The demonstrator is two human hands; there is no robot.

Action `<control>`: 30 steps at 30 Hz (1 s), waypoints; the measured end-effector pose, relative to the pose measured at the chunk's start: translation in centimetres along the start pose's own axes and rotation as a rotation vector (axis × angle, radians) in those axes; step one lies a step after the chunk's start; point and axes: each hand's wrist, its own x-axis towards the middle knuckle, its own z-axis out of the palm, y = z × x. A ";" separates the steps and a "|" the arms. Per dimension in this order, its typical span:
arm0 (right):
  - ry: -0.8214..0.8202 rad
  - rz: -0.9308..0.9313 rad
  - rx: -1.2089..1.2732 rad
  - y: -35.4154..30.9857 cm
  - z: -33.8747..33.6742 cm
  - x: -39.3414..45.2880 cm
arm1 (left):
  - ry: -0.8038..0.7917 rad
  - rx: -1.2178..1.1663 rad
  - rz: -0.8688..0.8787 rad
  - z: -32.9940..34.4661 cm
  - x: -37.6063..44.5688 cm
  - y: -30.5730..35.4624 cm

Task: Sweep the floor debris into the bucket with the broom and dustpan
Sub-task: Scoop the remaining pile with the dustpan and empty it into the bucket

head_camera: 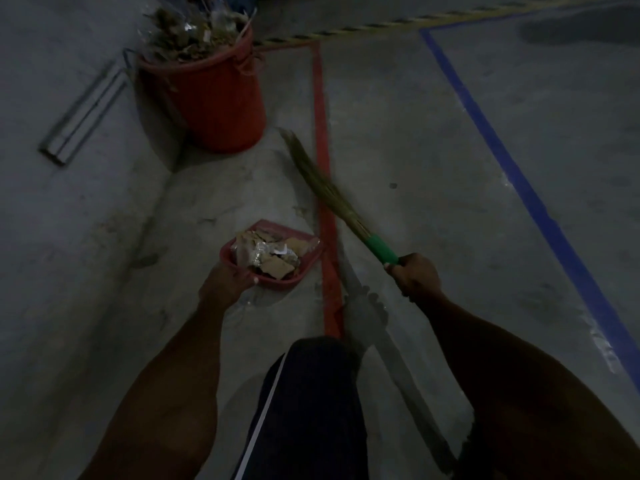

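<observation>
Over concrete floor, loaded dustpan in left hand, broom in right hand.

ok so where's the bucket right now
Upper left of the head view: the bucket stands beyond the dustpan, just left of the red floor line.
</observation>
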 end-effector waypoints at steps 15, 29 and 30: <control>-0.090 -0.184 -0.282 1.2 1.2 -0.6 | -0.107 0.043 -0.009 -1.0 1.5 -3.1; -0.147 -0.084 -0.013 2.2 0.7 -3.0 | -0.159 0.096 -0.067 -2.1 2.3 -5.4; -0.129 -0.067 0.003 2.0 1.0 -3.1 | -0.156 0.103 -0.065 -2.1 2.3 -5.4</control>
